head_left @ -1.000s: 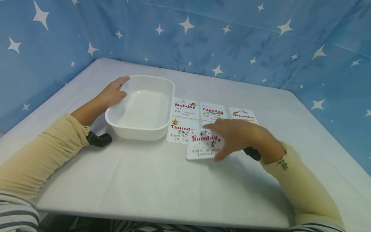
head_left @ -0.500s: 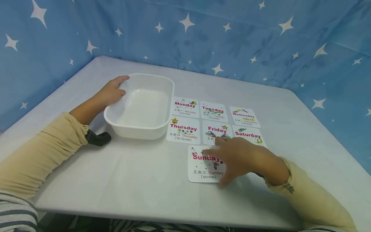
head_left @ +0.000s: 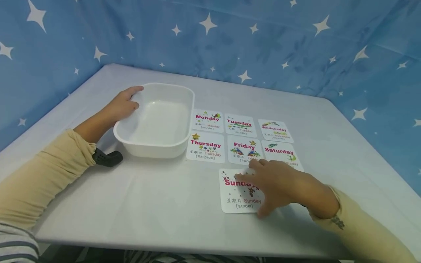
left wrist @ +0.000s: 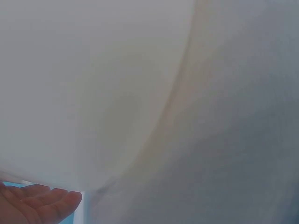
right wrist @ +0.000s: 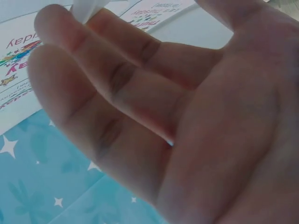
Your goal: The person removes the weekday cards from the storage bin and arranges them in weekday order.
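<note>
My left hand (head_left: 121, 106) grips the left rim of a white plastic basin (head_left: 158, 149), with nothing visible inside it. In the left wrist view, fingertips (left wrist: 65, 205) show past the basin's pale wall (left wrist: 70, 93). The "Sunday" card (head_left: 238, 206) lies face up in front of two rows of weekday cards. My right hand (head_left: 279, 182) is over its right part, fingers spread and thumb near the lower right edge. The right wrist view shows these fingers (right wrist: 126, 88) fairly straight. Behind the right hand, the "Saturday" card (head_left: 279, 150) is partly hidden; the "Friday" card (head_left: 243, 148) lies beside it.
The "Monday" (head_left: 207, 122), "Tuesday" (head_left: 240, 126) and "Wednesday" (head_left: 275, 131) cards form the back row. The "Thursday" card (head_left: 205, 148) sits right by the basin. A white-covered table (head_left: 131, 215) bears everything, with a blue star-patterned curtain (head_left: 184, 44) behind.
The "Sunday" card was over the front row; it came down onto the table nearer the front edge, then slid slightly right under my right hand. My left hand stays on the basin.
</note>
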A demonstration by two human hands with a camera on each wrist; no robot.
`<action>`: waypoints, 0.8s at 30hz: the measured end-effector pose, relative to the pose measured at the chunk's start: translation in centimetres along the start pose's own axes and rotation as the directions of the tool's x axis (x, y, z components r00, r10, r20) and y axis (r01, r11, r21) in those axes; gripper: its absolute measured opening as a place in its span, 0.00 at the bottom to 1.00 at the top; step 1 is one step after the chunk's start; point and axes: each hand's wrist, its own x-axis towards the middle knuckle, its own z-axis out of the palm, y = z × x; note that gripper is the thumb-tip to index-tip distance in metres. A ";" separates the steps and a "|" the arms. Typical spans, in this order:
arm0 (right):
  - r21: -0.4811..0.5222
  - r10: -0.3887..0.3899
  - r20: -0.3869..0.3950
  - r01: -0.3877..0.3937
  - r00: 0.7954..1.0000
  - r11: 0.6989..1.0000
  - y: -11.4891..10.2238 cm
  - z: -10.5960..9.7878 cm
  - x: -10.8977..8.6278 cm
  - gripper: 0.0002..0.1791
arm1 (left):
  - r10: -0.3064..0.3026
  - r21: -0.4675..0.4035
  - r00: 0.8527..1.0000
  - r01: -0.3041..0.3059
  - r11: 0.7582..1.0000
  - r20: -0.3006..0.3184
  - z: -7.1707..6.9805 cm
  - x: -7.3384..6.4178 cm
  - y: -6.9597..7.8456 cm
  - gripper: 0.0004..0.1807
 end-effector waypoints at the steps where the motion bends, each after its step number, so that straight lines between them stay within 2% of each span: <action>1: 0.001 -0.003 0.001 0.003 1.000 1.000 0.0 0.0 0.1 0.47 | 0.000 0.001 1.000 0.000 1.000 0.000 -0.1 0.0 -0.1 0.36; 6: 0.002 0.001 0.020 -0.001 1.000 1.000 -0.2 -0.2 0.5 0.48 | 0.001 -0.009 1.000 -0.001 1.000 -0.003 -0.4 -0.1 -0.4 0.36; 12: -0.050 -0.013 0.025 0.015 1.000 0.999 -0.4 -0.2 0.9 0.45 | -0.018 -0.031 1.000 0.019 0.999 0.015 -0.4 -0.1 -0.3 0.35; 16: -0.061 -0.018 0.012 0.019 1.000 0.998 -0.3 -0.1 1.0 0.45 | -0.019 -0.001 1.000 0.019 1.000 0.015 -0.2 0.2 -0.3 0.34; 20: -0.048 -0.002 -0.008 0.001 1.000 0.999 -0.5 0.4 1.2 0.49 | 0.001 0.008 1.000 -0.001 1.000 0.000 0.0 0.4 -0.6 0.33; 24: -0.075 0.007 -0.021 -0.009 1.000 0.997 -1.3 1.2 1.4 0.49 | 0.003 0.009 1.000 -0.003 1.000 0.017 0.5 0.2 -1.1 0.33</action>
